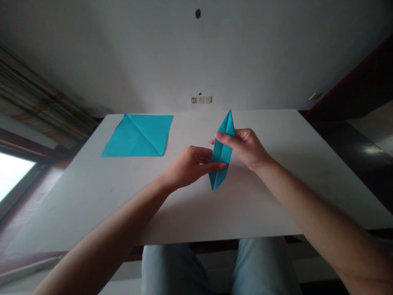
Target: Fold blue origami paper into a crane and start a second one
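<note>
Between both hands is a folded piece of blue paper (222, 152), a long narrow shape with pointed ends and a crease down its middle. It is held tilted above the table, its upper tip leaning right. My left hand (196, 164) pinches the lower part, thumb across the front and fingers behind. Higher up, my right hand (245, 145) grips the right edge with its thumb lying over the front. A fingertip shows past the paper's left edge. Most of the fingers behind the paper are hidden.
Flat blue paper sheets (141, 137) with a diagonal crease lie at the table's back left. The white table (123, 213) reaches to a grey wall with sockets (201, 100). A curtain (37, 90) hangs at the left. My knees are below the front edge.
</note>
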The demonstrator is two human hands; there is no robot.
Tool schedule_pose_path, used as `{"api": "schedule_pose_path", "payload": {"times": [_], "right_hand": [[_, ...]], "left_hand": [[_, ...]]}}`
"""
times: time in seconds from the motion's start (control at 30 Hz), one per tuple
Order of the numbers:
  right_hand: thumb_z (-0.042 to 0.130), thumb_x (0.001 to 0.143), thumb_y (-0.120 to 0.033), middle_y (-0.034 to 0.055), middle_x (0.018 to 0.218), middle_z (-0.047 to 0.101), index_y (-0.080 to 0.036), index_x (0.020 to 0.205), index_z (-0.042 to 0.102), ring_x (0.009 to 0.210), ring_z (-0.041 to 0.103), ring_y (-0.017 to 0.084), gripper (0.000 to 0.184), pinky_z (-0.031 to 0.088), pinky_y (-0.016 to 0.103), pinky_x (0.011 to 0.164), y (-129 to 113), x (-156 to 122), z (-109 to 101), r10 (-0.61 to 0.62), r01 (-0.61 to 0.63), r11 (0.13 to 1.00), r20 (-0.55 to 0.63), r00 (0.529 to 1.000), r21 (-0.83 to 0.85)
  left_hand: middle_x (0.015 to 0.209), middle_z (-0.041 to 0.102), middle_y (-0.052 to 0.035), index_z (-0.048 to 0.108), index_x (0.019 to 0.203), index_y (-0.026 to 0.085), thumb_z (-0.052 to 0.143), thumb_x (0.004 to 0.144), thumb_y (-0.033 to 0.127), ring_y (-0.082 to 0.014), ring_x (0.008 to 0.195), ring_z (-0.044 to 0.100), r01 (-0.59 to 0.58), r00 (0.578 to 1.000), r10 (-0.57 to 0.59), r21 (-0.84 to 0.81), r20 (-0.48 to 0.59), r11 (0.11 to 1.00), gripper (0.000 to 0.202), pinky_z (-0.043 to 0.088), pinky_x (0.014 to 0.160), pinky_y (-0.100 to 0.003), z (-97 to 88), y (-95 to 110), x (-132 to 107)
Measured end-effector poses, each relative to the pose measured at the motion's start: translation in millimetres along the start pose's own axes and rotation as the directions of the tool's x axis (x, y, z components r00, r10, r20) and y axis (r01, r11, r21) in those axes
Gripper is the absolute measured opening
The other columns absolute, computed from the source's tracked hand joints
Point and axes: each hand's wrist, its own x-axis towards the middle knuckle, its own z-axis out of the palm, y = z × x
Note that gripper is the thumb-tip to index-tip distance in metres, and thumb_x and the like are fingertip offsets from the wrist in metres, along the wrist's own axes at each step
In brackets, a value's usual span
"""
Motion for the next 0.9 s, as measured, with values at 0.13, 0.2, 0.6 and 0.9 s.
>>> {"api": "schedule_pose_path", "payload": {"times": [0.13,0.2,0.6,0.9], "right_hand": [[0.103,0.091,-0.083,0.0074,0.113,0.098,-0.033,0.096,0.097,0.112,0.090,0.035,0.050,0.076,0.054,0.105,-2,1,1,-0.073,0.065,0.996,-0.140,0.987,-0.063],[0.099,0.096,-0.082,0.0062,0.113,0.097,-0.034,0.098,0.099,0.118,0.088,0.034,0.048,0.072,0.053,0.113,-1,3,-1,-0.161,0.140,0.983,-0.204,0.966,-0.115],[0.094,0.094,-0.083,0.0068,0.113,0.095,-0.033,0.091,0.094,0.109,0.084,0.034,0.051,0.069,0.051,0.097,2,14,-19,-0.228,0.183,0.971,-0.372,0.900,-0.154],[0.089,0.101,-0.075,0.0109,0.117,0.095,-0.031,0.097,0.093,0.110,0.080,0.032,0.044,0.061,0.048,0.097,-3,27,-47,-0.306,0.245,0.951,-0.471,0.827,-0.188]], "left_hand": [[0.075,0.076,-0.0035,0.089,0.104,0.026,0.106,0.093,0.066,-0.0325,0.091,0.082,-0.059,0.993,0.059,0.008,-0.100,0.998,0.045,0.070,0.073,-0.041,9.7,3,1],[0.071,0.073,-0.0033,0.088,0.094,0.026,0.107,0.092,0.065,-0.0291,0.083,0.077,-0.080,0.994,0.085,0.070,-0.071,0.994,0.044,0.065,0.068,-0.038,6.1,1,-2],[0.073,0.074,-0.0059,0.082,0.076,0.023,0.105,0.094,0.067,-0.0182,0.064,0.060,-0.018,0.986,-0.004,0.133,0.168,0.991,0.054,0.046,0.058,-0.032,-14.9,-12,0],[0.079,0.088,-0.0113,0.095,0.089,0.025,0.107,0.092,0.063,-0.0232,0.060,0.076,-0.071,0.995,0.056,0.191,0.080,0.979,0.039,0.047,0.049,-0.031,-32.3,-7,10]]}}
